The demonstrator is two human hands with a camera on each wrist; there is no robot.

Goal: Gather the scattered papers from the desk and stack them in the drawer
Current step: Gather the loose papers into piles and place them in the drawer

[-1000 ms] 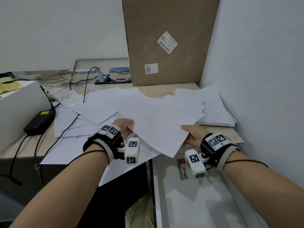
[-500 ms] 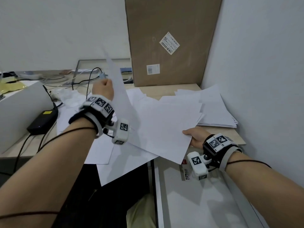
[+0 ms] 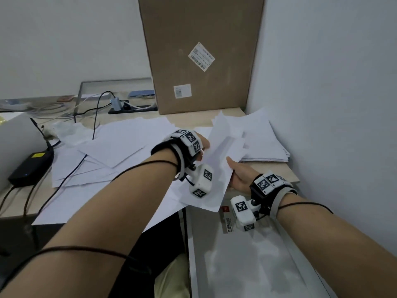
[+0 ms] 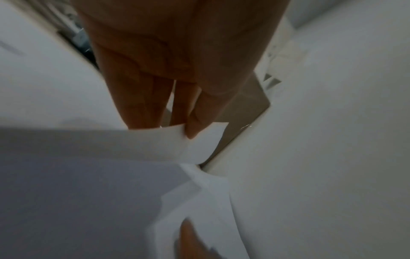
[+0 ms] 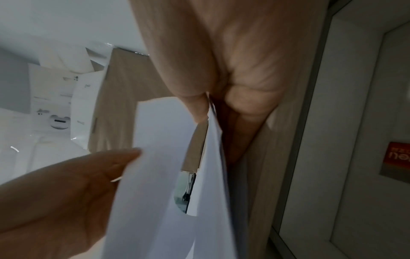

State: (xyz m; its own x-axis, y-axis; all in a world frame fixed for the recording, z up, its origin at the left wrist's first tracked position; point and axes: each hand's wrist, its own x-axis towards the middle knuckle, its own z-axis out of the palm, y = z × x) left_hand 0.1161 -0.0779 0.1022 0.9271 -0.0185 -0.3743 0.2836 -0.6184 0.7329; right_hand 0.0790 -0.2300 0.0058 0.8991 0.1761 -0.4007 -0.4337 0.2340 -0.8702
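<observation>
White papers (image 3: 120,147) lie scattered over the wooden desk (image 3: 277,171), with a neater pile (image 3: 262,143) by the right wall. My right hand (image 3: 233,168) grips a bundle of sheets (image 3: 217,175) tilted up over the desk's front edge; the thumb (image 5: 195,105) presses on its face. My left hand (image 3: 204,147) pinches the edge of one sheet (image 4: 186,140) and holds it against that bundle. The open grey drawer (image 3: 257,265) lies below my right wrist. It holds no sheets that I can see.
A tall cardboard box (image 3: 202,54) stands at the back. A black power adapter (image 3: 32,166) and its cables (image 3: 94,125) lie at the left, crossing some papers. A white box (image 3: 15,143) stands at the far left. The wall (image 3: 333,125) closes the right side.
My left hand lifted a sheet off the left of the desk and carried it right to the bundle. The right hand tilted its bundle upward.
</observation>
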